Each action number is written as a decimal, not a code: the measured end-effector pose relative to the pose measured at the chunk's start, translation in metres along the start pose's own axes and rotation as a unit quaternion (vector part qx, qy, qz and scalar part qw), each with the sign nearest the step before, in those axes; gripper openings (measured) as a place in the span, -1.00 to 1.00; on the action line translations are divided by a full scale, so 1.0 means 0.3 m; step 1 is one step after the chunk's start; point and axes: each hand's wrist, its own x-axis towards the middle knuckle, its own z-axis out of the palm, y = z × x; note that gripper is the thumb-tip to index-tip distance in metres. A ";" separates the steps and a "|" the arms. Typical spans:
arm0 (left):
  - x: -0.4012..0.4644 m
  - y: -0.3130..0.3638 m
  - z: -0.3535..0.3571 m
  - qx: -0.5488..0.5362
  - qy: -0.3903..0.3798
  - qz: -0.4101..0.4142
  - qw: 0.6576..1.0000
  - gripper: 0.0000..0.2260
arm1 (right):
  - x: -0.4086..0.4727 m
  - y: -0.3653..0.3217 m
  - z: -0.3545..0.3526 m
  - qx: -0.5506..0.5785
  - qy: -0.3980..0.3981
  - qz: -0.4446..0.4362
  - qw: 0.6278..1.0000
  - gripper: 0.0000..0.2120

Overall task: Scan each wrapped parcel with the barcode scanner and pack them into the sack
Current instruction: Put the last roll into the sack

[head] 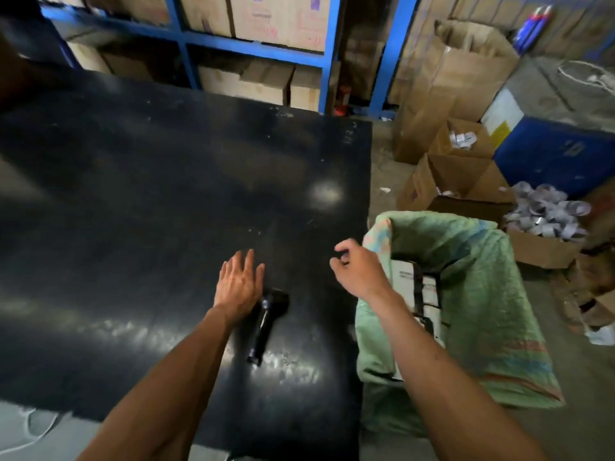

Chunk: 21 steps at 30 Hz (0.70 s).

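Observation:
The black barcode scanner point(266, 322) lies on the black table point(166, 194), handle toward me. My left hand point(238, 286) hovers flat with straight fingers just left of and over the scanner's head, holding nothing. My right hand point(357, 269) hangs above the table's right edge with loosely curled fingers, empty. To the right of the table stands the open green woven sack point(482, 294). Inside it lie white wrapped parcels point(417, 294) with black bands, partly hidden by my right forearm.
Blue metal shelving point(253, 41) with cardboard boxes stands behind the table. Open cardboard boxes point(456, 181) sit on the floor at right, one heaped with tape rolls point(545, 214). A blue bin point(559, 154) and a tall brown paper bag point(459, 81) stand beyond.

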 end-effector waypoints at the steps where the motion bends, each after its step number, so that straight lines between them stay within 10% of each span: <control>1: -0.033 -0.057 0.000 0.000 -0.005 -0.011 1.000 -0.52 | -0.021 -0.048 0.063 -0.022 -0.033 -0.004 0.999 -0.64; 7: -0.220 -0.233 0.070 0.030 -0.123 -0.004 0.992 -0.30 | -0.151 -0.205 0.407 -0.059 -0.132 0.072 0.987 -0.37; 21: -0.291 -0.284 0.173 0.116 -0.133 0.034 0.984 -0.36 | -0.198 -0.141 0.566 -0.013 0.022 0.172 0.985 -0.11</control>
